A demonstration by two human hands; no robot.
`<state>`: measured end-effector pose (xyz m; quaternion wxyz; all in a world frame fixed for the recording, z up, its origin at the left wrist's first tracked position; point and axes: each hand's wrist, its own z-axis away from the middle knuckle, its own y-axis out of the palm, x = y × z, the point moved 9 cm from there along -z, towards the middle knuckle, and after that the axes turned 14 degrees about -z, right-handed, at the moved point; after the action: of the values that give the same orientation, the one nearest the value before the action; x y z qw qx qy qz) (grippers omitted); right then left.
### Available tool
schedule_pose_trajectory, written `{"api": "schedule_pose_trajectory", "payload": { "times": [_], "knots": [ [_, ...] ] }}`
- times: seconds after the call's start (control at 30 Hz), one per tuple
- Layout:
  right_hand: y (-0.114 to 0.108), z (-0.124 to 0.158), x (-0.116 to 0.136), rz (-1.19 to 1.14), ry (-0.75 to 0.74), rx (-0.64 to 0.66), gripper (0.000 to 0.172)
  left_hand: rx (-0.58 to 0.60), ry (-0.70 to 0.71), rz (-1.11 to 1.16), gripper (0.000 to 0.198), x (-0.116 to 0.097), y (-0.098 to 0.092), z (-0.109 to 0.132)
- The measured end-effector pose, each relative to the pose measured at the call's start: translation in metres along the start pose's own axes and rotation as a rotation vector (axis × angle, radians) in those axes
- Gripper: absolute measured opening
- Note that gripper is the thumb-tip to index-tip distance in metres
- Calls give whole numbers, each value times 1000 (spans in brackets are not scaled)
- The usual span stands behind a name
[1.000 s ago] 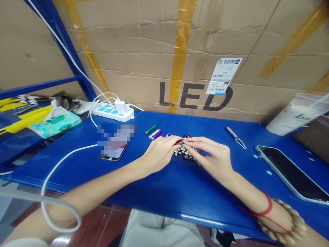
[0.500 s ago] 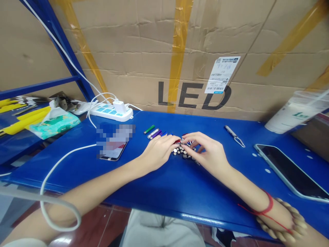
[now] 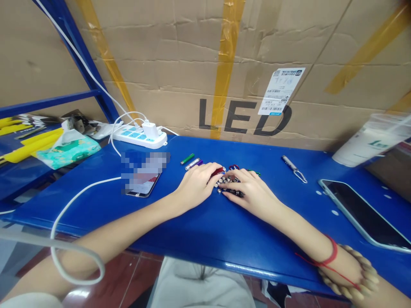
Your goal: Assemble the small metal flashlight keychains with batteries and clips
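A pile of small silver button cells (image 3: 228,184) lies on the blue table (image 3: 205,231). My left hand (image 3: 196,186) rests to the left of the pile, fingers curled, pinching a small red tube (image 3: 218,171) at its far edge. My right hand (image 3: 251,191) lies over the right side of the pile with fingers bent and tips pressed down among the cells; what they grip is hidden. A green tube (image 3: 187,158) and a silver and purple tube (image 3: 193,163) lie just beyond my left hand.
A phone (image 3: 143,179) on a white cable lies left, a power strip (image 3: 141,137) behind it. A silver key-ring light (image 3: 293,168), a dark phone (image 3: 364,214) and a plastic cup (image 3: 369,143) are right. A cardboard box (image 3: 224,64) walls the back.
Both hands have drawn closer over the pile. My right hand has dropped lower and now covers more of the cells; my left fingers have slid forward onto the red tube.
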<state>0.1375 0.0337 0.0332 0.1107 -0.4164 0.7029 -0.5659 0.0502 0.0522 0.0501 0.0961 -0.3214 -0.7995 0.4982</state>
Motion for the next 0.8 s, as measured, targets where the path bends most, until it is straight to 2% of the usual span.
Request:
{"api": "schedule_pose_trajectory", "payload": {
  "times": [0.1,0.3,0.37,0.47,0.53,0.7,0.8],
  "knots": [
    [-1,-1,-1,2,6,-8,16,3,3,16,16,0,0,1],
    [-8,-1,-1,-1,-34,-108,10,47,-14,118,12,-1,0,1],
    [-22,1,1,-33,-59,-251,10,51,-26,117,12,0,-1,1],
    [-51,12,4,-94,-92,-554,9,52,2,102,12,-2,-1,0],
    [-60,17,9,-118,-132,-648,10,56,35,89,14,-5,1,0],
    [-48,12,15,-197,-222,-498,18,54,73,78,17,-8,5,2],
    [-46,13,15,-199,-242,-487,17,47,80,85,18,-7,7,3]
  ]
}}
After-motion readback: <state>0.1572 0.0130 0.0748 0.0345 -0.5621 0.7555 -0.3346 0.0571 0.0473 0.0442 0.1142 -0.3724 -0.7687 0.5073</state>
